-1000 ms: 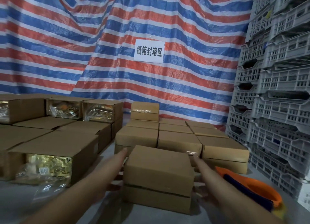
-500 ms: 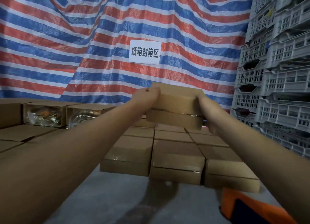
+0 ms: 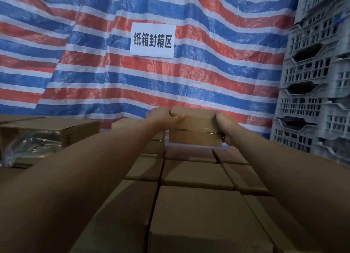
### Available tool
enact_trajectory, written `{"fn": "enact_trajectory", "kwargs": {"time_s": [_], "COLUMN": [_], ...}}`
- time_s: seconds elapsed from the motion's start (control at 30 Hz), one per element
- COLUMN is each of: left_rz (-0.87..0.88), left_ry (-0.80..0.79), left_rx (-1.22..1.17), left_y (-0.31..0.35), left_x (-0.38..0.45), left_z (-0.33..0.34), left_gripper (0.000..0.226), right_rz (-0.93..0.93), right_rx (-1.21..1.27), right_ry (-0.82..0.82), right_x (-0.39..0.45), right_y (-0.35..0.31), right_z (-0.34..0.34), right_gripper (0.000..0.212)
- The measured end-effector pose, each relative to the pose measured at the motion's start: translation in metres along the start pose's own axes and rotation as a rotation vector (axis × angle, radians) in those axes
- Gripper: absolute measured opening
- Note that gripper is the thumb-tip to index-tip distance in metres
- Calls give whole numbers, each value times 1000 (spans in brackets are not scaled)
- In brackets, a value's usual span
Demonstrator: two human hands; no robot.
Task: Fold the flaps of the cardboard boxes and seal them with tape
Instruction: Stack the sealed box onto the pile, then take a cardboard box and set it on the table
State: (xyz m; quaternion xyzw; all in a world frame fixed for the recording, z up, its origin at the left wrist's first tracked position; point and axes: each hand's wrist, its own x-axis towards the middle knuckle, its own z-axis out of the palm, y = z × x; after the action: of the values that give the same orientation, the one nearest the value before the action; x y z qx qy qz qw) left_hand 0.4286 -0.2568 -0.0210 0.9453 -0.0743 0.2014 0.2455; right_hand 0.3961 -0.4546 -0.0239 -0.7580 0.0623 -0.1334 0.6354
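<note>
Backdrop: striped tarpaulin (image 3: 208, 78) in red, blue and white fills the far side from 10 to 1 o'clock; a white paper sign (image 3: 152, 40) with black characters hangs on it at 12 o'clock.
Right margin: grey slotted plastic crates (image 3: 314, 93) stacked in a column at 2 to 3 o'clock.
Held box, position: a closed cardboard box (image 3: 195, 126) at arm's length, just right of centre, above the far end of the rows of boxes; whether it touches the box beneath cannot be told.
Held box, orientation: long axis runs 9 to 3 o'clock, level; one broad side faces the camera, top face tilted slightly into view.
Held box, appearance: plain brown card, flaps shut; a glossy strip of clear tape (image 3: 197, 131) crosses the near face horizontally along a dark seam.
Left hand (image 3: 164, 118): grips the box's left end, thumb lying along the near face, fingers wrapped over the top edge.
Right hand (image 3: 226, 128): clasps the right end, fingers curled round the corner.
Foreground: closed boxes (image 3: 197, 211) packed edge to edge in rows, running from 6 o'clock toward the held box.
Left side: an open-sided box (image 3: 62, 131) at 9 o'clock showing crumpled clear plastic (image 3: 32, 144) within.
</note>
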Motion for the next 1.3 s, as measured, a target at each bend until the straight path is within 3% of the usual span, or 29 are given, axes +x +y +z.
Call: {"fn": "enact_trajectory", "kwargs": {"time_s": [0.1,0.2,0.3,0.5,0.63,0.73,0.83,1.0,1.1,1.3], "left_rz": [9,7,56,109,110,118,122,226,295,294], "left_ry": [-24,-55,20,-39,5,101,168,150,75,3], "left_rx": [202,203,154,306,260,123,-62,-190,-306,-349], "left_y": [-17,-31,-34,-25,-21,-18,-12,-1,-1,-45], "left_x": [15,16,8,-20,-47,-91,-149,-260,-335,-445], "left_z": [14,26,33,15,-10,-42,-80,-124,-131,-109], "left_gripper": [75,78,71,75,68,61,45,20,23,27], "right_rz": [36,56,52,16,-71,-167,-251,-406,-446,-321], "right_rx": [-17,-1,-18,-109,-227,-288,-306,-304,-309,-243], "right_ry": [13,11,41,25,93,151,170,128,64,-145], "right_x": [19,27,25,7,-26,-64,-121,-243,-315,-410], "right_y": [13,33,44,32,13,-3,-23,-45,-33,39], "right_z": [8,19,25,17,3,-5,-10,9,30,68], "right_gripper": [49,54,58,46,54,47,26,34,35,43]}}
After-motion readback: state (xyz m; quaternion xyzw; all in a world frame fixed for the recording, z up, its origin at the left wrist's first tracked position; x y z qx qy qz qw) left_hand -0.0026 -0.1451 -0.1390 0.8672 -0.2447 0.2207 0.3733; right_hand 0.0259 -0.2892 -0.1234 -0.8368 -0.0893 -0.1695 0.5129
